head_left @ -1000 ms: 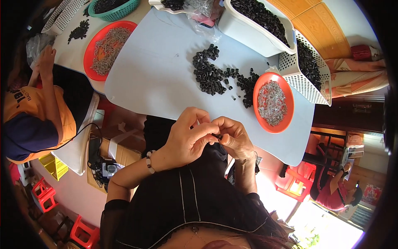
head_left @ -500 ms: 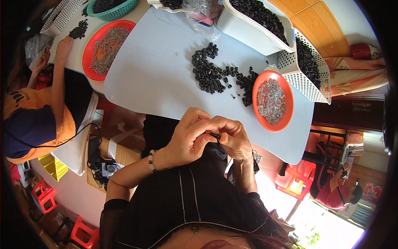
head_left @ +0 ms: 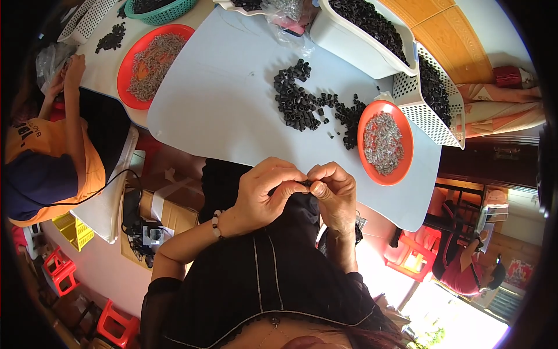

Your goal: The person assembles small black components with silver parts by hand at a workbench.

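Observation:
My left hand [head_left: 266,189] and my right hand [head_left: 333,195] meet in front of my chest, just off the table's near edge. Between their fingertips they pinch one small black plastic part [head_left: 306,183], partly covered by the thumbs and fingers. A pile of black tubular caps [head_left: 293,104] lies on the pale blue table [head_left: 209,87] beyond my hands, with a second heap of smaller black pieces [head_left: 350,122] to its right. An orange-red plate [head_left: 408,131] of small clear and metallic pieces [head_left: 383,145] sits by that heap.
A white tub [head_left: 349,49] and a white perforated basket [head_left: 410,96], both full of black parts, line the far right. At the left another person [head_left: 55,163] works beside a red plate [head_left: 124,81] and a green basket [head_left: 165,16]. Red stools [head_left: 119,326] stand on the floor.
My hands have drawn slightly apart and their fingers have straightened, with the black part still pinched between them. The person at the left has brought both hands together.

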### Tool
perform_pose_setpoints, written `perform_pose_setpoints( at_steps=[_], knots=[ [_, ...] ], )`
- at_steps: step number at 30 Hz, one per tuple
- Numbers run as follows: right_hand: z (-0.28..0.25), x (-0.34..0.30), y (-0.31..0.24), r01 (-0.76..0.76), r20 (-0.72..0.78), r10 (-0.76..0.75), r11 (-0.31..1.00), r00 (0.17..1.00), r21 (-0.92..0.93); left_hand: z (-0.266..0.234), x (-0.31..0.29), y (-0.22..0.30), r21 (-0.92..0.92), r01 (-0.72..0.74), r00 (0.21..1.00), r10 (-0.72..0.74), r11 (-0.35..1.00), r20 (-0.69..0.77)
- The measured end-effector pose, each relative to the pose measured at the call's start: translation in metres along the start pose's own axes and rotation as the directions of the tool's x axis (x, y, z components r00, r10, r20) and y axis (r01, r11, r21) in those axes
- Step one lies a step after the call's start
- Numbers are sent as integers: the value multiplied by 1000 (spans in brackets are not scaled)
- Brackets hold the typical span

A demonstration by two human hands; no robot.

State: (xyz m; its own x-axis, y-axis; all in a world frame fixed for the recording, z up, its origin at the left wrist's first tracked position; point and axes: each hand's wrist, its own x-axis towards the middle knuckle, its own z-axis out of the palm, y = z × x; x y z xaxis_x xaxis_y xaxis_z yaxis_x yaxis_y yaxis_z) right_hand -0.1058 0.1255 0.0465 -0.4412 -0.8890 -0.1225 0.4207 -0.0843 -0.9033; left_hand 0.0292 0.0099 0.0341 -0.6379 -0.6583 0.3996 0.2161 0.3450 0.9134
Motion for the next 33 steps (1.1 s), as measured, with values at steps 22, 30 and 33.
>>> perform_pose_setpoints(
  at_steps=[22,30,33],
  knots=[
    [0,-3,-5,-45,46,48,996,998,-75,-4,-5,1,-50,13,999,-10,999,49],
    [10,-7,-14,-47,-22,42,957,999,-288,-3,-6,5,146,-163,986,156,976,55],
    [12,-7,-14,-35,-42,22,939,999,-342,-2,-7,3,178,-174,984,166,968,61]
  ],
)
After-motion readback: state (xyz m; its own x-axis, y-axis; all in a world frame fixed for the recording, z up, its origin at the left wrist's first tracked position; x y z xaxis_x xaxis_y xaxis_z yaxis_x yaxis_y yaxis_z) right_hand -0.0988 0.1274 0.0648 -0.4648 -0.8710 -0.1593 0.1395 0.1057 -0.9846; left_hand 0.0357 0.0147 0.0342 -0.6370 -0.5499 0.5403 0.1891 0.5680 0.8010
